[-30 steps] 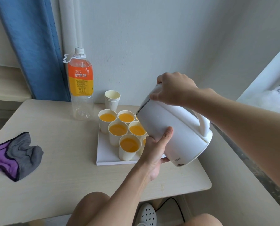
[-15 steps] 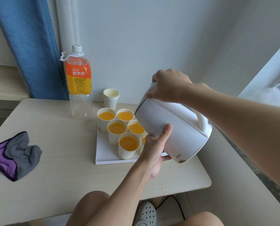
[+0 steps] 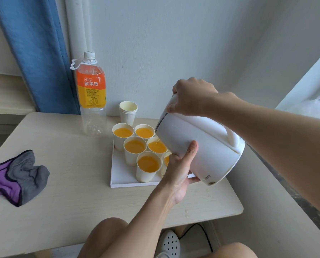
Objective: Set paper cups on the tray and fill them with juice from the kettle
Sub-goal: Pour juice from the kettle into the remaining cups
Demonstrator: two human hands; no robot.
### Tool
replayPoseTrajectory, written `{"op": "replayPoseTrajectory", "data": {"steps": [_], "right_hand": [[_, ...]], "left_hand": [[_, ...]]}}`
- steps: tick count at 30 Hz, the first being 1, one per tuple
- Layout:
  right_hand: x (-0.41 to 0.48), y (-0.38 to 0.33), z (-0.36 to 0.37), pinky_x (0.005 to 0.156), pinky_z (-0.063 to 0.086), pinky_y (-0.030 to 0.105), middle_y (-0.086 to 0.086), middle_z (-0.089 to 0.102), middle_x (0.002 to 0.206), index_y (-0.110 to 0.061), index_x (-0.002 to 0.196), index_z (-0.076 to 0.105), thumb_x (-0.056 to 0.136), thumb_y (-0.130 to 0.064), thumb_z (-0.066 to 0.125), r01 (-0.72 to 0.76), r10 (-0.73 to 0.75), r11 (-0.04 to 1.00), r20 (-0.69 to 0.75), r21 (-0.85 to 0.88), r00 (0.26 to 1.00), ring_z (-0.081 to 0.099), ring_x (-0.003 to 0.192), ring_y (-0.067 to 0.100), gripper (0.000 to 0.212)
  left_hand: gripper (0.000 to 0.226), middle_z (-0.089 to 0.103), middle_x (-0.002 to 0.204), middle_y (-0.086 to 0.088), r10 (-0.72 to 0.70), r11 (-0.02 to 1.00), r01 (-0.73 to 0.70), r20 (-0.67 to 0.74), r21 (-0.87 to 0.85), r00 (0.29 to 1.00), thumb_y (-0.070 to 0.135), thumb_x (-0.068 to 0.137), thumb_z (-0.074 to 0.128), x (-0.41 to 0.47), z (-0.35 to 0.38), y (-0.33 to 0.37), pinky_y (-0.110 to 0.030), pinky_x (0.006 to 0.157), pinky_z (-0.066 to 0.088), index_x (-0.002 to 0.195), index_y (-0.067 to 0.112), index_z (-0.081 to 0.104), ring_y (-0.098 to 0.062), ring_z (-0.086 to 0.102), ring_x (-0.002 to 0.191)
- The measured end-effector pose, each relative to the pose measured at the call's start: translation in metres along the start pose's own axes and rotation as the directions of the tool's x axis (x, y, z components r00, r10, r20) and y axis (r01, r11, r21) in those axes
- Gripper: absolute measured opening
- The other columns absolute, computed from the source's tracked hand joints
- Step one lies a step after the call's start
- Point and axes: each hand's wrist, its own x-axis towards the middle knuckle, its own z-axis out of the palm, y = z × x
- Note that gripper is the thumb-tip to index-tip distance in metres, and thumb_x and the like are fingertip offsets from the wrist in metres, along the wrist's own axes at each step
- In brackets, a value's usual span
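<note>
**Kettle tipped over the tray, held in both hands**

A white kettle [image 3: 198, 144] is held tilted above the right part of the tray [image 3: 122, 175], its mouth lowered towards the paper cups [image 3: 135, 146]; a thin stream of juice [image 3: 157, 142] is seen falling into the second cup of the middle row. The kettle is clasped from below by the left hand [image 3: 181, 168]; the thumb is laid up the wall and the fingers are passed beneath the body. The top edge near the mouth is gripped by the right hand [image 3: 190, 97], fingers curled over it; the handle is left free. The hands are thus kept apart, one under and one over the same kettle.

Six cups with orange juice are counted on the tray, packed close together; the nearest right one is largely hidden behind the left hand.

A stack of empty cups [image 3: 128, 112] is placed just behind the tray; a nearly empty juice bottle [image 3: 91, 95] is stood to its left. A purple and grey cloth [image 3: 17, 175] is laid on the table [image 3: 71, 183], well apart from the tray. A blue curtain [image 3: 38, 53] is hung behind.
</note>
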Motion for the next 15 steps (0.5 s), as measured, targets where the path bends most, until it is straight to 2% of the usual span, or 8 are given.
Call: {"op": "replayPoseTrajectory", "data": {"steps": [15], "right_hand": [[0.0037, -0.0035, -0.0002, 0.06, 0.037, 0.028, 0.009, 0.059, 0.096, -0.013, 0.107, 0.064, 0.084, -0.041, 0.067, 0.008, -0.007, 1.0, 0.03, -0.026, 1.0, 0.057, 0.085, 0.033, 0.036]], "left_hand": [[0.076, 0.069, 0.132, -0.012, 0.001, 1.0, -0.001, 0.027, -0.003, 1.0, 0.058, 0.078, 0.073, 0.0046, 0.0018, -0.0026, -0.063, 0.098, 0.056, 0.141, 0.019, 0.058, -0.034, 0.065, 0.124]]}}
